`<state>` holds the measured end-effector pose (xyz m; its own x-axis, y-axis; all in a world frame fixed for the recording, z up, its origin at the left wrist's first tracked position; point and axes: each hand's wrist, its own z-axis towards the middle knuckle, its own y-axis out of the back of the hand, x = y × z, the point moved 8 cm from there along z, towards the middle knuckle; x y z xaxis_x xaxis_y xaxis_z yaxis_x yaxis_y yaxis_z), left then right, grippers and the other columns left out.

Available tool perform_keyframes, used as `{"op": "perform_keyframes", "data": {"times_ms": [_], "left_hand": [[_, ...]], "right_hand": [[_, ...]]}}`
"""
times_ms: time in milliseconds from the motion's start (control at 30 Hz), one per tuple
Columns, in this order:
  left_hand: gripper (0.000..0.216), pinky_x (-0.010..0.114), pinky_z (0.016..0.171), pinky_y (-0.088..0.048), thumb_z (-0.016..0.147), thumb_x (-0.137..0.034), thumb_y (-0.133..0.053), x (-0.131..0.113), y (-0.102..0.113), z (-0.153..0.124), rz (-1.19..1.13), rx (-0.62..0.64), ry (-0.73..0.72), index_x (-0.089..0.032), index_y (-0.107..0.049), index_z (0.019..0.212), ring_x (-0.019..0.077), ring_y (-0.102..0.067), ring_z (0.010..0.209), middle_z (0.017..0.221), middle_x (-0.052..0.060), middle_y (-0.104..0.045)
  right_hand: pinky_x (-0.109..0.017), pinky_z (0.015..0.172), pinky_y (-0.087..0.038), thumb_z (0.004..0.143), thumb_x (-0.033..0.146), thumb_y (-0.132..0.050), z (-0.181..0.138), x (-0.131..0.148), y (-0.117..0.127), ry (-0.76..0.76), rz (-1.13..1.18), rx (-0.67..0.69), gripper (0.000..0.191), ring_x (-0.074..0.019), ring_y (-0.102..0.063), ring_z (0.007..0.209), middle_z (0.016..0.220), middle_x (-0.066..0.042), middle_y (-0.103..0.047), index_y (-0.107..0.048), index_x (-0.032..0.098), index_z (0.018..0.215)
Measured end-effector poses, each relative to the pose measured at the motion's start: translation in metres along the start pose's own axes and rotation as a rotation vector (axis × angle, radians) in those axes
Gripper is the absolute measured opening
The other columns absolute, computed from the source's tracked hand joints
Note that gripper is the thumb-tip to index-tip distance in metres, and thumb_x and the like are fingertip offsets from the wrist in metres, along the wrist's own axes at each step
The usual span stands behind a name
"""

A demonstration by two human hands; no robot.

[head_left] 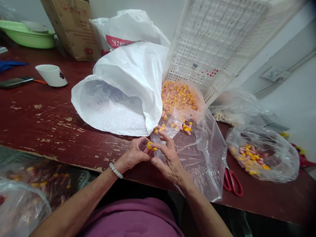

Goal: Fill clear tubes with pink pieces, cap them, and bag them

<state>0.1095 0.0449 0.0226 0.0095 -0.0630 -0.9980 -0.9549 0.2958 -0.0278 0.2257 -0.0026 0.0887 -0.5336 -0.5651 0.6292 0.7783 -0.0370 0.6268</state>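
My left hand (133,154), with a white bead bracelet at the wrist, is closed around a small clear tube (144,145) near the table's front edge. My right hand (168,159) pinches a yellow cap (149,145) at the tube's mouth. Just behind my hands lies a clear plastic bag (197,144) spilling several yellow caps and pink pieces (177,97). To the left of that bag, a white plastic sack (128,85) lies open with several clear tubes showing through it.
A worn dark red table (44,118) holds a white cup (51,75), a phone (15,82), a green basin (27,34), a cardboard box (74,26), a tilted white crate (217,42), red scissors (232,182) and another bag of capped pieces (261,154). A basket of finished pieces (37,177) sits lower left.
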Motion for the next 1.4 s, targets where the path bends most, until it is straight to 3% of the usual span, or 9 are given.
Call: {"op": "perform_keyframes", "data": {"times_ms": [133, 200, 300, 533, 667, 767, 1000, 1133, 1400], "left_hand": [[0.029, 0.018, 0.034, -0.026, 0.047, -0.007, -0.063, 0.016, 0.023, -0.004, -0.033, -0.141, 0.153, -0.016, -0.052, 0.073, 0.0054, -0.037, 0.043, 0.058, -0.006, -0.051], [0.034, 0.017, 0.031, -0.024, 0.046, -0.009, -0.064, 0.022, 0.034, -0.007, -0.047, -0.197, 0.176, -0.017, -0.05, 0.076, 0.005, -0.035, 0.041, 0.058, -0.007, -0.052], [0.035, 0.017, 0.031, -0.026, 0.048, -0.01, -0.065, 0.026, 0.04, -0.009, -0.067, -0.194, 0.158, -0.017, -0.05, 0.078, 0.005, -0.037, 0.041, 0.06, -0.006, -0.053], [0.035, 0.016, 0.031, -0.027, 0.048, -0.01, -0.065, 0.026, 0.034, -0.008, -0.059, -0.185, 0.179, -0.017, -0.049, 0.078, 0.0049, -0.038, 0.041, 0.058, -0.007, -0.053], [0.033, 0.015, 0.032, -0.027, 0.05, -0.01, -0.064, 0.024, 0.038, -0.009, -0.061, -0.187, 0.157, -0.016, -0.049, 0.079, 0.0047, -0.038, 0.042, 0.061, -0.007, -0.053], [0.032, 0.015, 0.032, -0.029, 0.053, -0.01, -0.065, 0.026, 0.041, -0.008, -0.066, -0.171, 0.133, -0.016, -0.051, 0.081, 0.0054, -0.04, 0.044, 0.063, -0.006, -0.054], [0.029, 0.016, 0.033, -0.03, 0.053, -0.01, -0.067, 0.026, 0.035, -0.006, -0.106, -0.166, 0.105, -0.015, -0.051, 0.077, 0.0061, -0.042, 0.047, 0.066, -0.004, -0.056], [0.03, 0.017, 0.036, -0.035, 0.055, -0.011, -0.069, 0.028, 0.028, -0.005, -0.14, -0.134, 0.088, -0.015, -0.053, 0.079, 0.0085, -0.05, 0.053, 0.072, -0.002, -0.061], [0.033, 0.017, 0.035, -0.035, 0.054, -0.013, -0.072, 0.03, 0.026, -0.005, -0.091, -0.152, 0.085, -0.015, -0.055, 0.082, 0.0077, -0.048, 0.049, 0.07, -0.002, -0.061]], "right_hand": [[-0.039, 0.092, -0.042, 0.094, 0.034, -0.029, -0.002, -0.081, 0.057, -0.301, -0.195, -0.352, 0.036, -0.02, -0.052, 0.107, 0.116, -0.01, -0.056, -0.059, 0.021, 0.109], [-0.039, 0.088, -0.042, 0.092, 0.033, -0.031, 0.003, -0.128, 0.062, -0.481, -0.435, -0.225, 0.038, -0.022, -0.055, 0.097, 0.1, -0.012, -0.061, -0.063, 0.015, 0.104], [-0.043, 0.091, -0.037, 0.085, 0.036, -0.046, 0.021, -0.16, 0.046, -0.517, -0.56, -0.057, 0.034, -0.0277, -0.051, 0.102, 0.107, -0.014, -0.062, -0.067, 0.017, 0.103], [-0.048, 0.096, -0.029, 0.091, 0.046, -0.034, 0.084, -0.132, -0.031, -0.345, -0.692, 0.189, 0.041, -0.0308, -0.037, 0.121, 0.13, -0.008, -0.053, -0.06, 0.028, 0.116], [-0.042, 0.092, -0.034, 0.092, 0.042, -0.035, 0.086, -0.126, -0.047, -0.243, -0.626, 0.268, 0.038, -0.0251, -0.044, 0.114, 0.125, -0.005, -0.056, -0.057, 0.027, 0.118], [-0.041, 0.091, -0.034, 0.09, 0.037, -0.041, 0.064, -0.135, -0.03, -0.27, -0.627, 0.231, 0.033, -0.0248, -0.046, 0.111, 0.123, -0.007, -0.056, -0.059, 0.024, 0.115], [-0.045, 0.089, -0.036, 0.088, 0.043, -0.045, 0.009, -0.171, 0.049, -0.446, -0.577, -0.031, 0.033, -0.0261, -0.052, 0.104, 0.109, -0.01, -0.063, -0.064, 0.02, 0.102], [-0.033, 0.078, -0.044, 0.093, 0.044, -0.03, -0.002, -0.187, 0.082, -0.487, -0.482, -0.149, 0.044, -0.0184, -0.061, 0.085, 0.097, -0.007, -0.067, -0.06, 0.018, 0.112], [-0.041, 0.096, -0.036, 0.073, 0.018, -0.055, -0.013, -0.199, 0.105, -0.512, -0.473, -0.129, 0.028, -0.0245, -0.057, 0.101, 0.105, -0.013, -0.067, -0.07, 0.015, 0.096]]}}
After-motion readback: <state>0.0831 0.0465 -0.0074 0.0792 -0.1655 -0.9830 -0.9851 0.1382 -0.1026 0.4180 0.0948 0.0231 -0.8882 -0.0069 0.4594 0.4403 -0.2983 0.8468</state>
